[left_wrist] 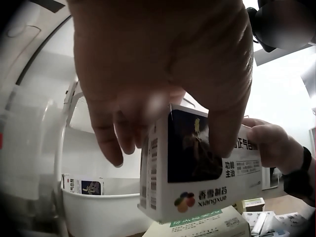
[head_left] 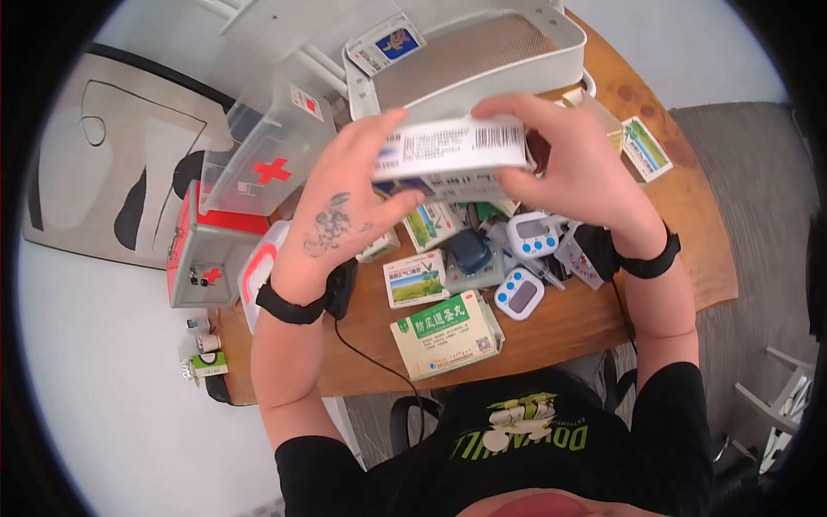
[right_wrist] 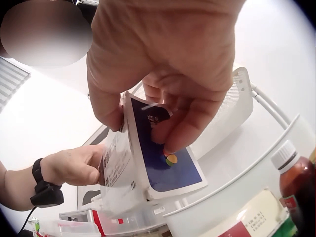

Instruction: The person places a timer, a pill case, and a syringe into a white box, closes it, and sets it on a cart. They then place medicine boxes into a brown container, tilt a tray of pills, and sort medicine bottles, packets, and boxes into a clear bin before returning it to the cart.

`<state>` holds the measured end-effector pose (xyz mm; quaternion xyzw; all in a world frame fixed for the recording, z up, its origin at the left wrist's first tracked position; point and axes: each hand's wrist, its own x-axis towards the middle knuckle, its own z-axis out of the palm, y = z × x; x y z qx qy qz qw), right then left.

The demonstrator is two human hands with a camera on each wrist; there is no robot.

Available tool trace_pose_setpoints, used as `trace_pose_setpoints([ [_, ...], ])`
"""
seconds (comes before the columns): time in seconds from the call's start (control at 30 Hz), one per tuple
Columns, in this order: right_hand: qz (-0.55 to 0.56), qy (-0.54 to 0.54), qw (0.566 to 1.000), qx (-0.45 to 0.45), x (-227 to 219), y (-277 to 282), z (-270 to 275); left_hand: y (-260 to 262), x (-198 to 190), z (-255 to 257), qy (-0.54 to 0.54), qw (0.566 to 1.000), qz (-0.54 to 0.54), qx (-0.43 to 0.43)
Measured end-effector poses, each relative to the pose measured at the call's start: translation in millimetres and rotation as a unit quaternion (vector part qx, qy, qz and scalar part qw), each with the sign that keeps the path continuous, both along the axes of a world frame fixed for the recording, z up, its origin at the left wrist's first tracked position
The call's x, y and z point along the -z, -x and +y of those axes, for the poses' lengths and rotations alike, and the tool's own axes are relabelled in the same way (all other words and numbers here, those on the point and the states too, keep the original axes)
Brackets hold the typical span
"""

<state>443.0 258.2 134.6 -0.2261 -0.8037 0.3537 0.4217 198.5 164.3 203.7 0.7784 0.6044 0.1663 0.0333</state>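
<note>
Both hands hold a white medicine box (head_left: 452,145) up over the table, in front of the white basket. The box has a dark blue picture panel and a barcode. My left hand (head_left: 336,202) grips one end; in the left wrist view its thumb lies across the dark panel of the medicine box (left_wrist: 197,158). At the other end, my right hand (head_left: 581,159) pinches the box. The right wrist view shows its fingers on a dark blue end flap (right_wrist: 170,170) that stands out from the box's edge.
The white basket (head_left: 564,65) at the back contains a similar white box (head_left: 386,45). Below the hands lie a green-and-cream medicine box (head_left: 446,334), smaller boxes and a white device with blue buttons (head_left: 520,294). A first-aid case (head_left: 207,258) stands left; a brown bottle (right_wrist: 297,182) stands near the basket.
</note>
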Motion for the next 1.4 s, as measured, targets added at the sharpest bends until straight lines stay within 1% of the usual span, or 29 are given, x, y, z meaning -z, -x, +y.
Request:
trace_pose_setpoints([
  [0.1,-0.009,-0.050,0.999,-0.013,-3.7,-2.8,-5.0,-8.9,-18.0,2.6,0.042,0.997,0.055,0.032],
  [0.2,-0.009,-0.063,0.998,-0.021,-7.5,-5.9,-9.6,-23.4,-22.7,3.0,0.112,0.993,0.027,0.033],
  [0.33,-0.002,-0.074,0.997,0.003,-7.0,-6.9,-9.0,-21.0,-14.9,5.0,0.051,0.998,0.037,0.032],
  [0.43,0.057,-0.105,0.992,0.035,-13.0,-6.7,-13.7,-17.5,-21.2,14.5,0.047,0.998,0.031,-0.036],
  [0.53,0.058,-0.084,0.990,0.103,-12.6,-14.0,-16.8,-10.0,-26.0,23.7,0.032,0.996,-0.022,-0.080],
  [0.57,0.080,-0.049,0.990,0.103,-10.3,-18.0,-14.5,-2.7,-22.9,28.0,0.017,0.995,-0.036,-0.087],
  [0.63,0.124,0.024,0.986,0.105,-0.9,-27.3,-8.8,6.7,-20.8,35.2,-0.003,0.994,-0.032,-0.107],
  [0.7,0.132,0.027,0.983,0.123,9.1,-37.5,-1.6,14.8,-21.2,45.6,-0.008,0.991,-0.012,-0.130],
  [0.77,0.150,0.040,0.977,0.146,19.0,-44.6,2.1,22.9,-17.7,58.0,-0.007,0.990,-0.019,-0.142],
  [0.8,0.146,0.038,0.976,0.155,25.8,-49.0,4.2,28.4,-15.6,65.3,-0.007,0.989,-0.021,-0.148],
  [0.87,0.137,0.035,0.975,0.174,42.8,-61.6,9.1,42.5,-10.9,86.5,-0.012,0.989,0.010,-0.147],
  [0.97,0.215,0.064,0.957,0.182,71.8,-73.4,17.2,59.0,-2.8,128.8,-0.027,0.988,0.045,-0.146],
  [1.07,0.234,0.054,0.951,0.195,80.8,-77.2,19.5,61.8,-2.0,168.0,-0.016,0.983,0.090,-0.159],
  [1.13,0.221,0.045,0.954,0.198,86.3,-82.8,22.3,61.1,1.7,191.4,0.014,0.978,0.109,-0.178],
  [1.2,0.215,0.049,0.955,0.201,87.0,-88.5,25.0,64.2,14.4,216.8,0.053,0.971,0.115,-0.204],
  [1.27,0.219,0.071,0.952,0.200,86.4,-91.2,25.3,76.0,30.6,242.4,0.062,0.962,0.161,-0.211],
  [1.3,0.219,0.054,0.954,0.196,87.7,-92.2,25.7,83.4,37.5,254.6,0.065,0.957,0.184,-0.214],
  [1.4,0.208,0.012,0.960,0.189,90.7,-95.0,26.3,99.1,49.9,278.2,0.095,0.962,0.170,-0.191],
])
